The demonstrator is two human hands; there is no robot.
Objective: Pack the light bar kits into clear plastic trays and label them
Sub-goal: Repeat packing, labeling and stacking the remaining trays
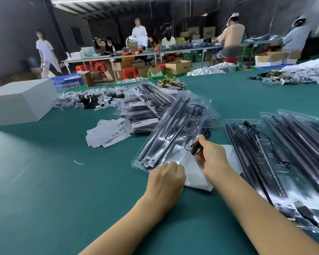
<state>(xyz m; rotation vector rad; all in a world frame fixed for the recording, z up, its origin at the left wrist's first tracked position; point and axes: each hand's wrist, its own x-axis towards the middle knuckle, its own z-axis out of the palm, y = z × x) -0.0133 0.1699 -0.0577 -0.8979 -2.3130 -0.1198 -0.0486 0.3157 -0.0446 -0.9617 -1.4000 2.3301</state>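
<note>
left hand (166, 176): fingers curled, pinching the near edge of the clear plastic blister tray (173, 137) against a white sheet (195, 176) on the green-topped desk (63, 172)
right hand (213, 154): curled round a coiled black cable (198, 147), holding it over the tray's near right corner
where the kit is: right between the hands, tray running away from them at an angle, long black light bars (164, 129) already seated along its left side
what could go wrong: the coil looks springy to me, so it could pop out of its pocket or uncoil if let go too soon; the tray is light and angled, so it might slide if the left hand eases off
also risky: cable end caught on the tray rim would probably stop it closing flat
counts, in hand: one tray, one cable
counts, right of the hands: at least three filled trays (287, 153), overlapping so hard to be sure
counts, beyond the hands: a stack of filled trays (145, 109), can't count
counts, beyond the left hand: a fan of white printed label cards (107, 133), too many to count
</note>
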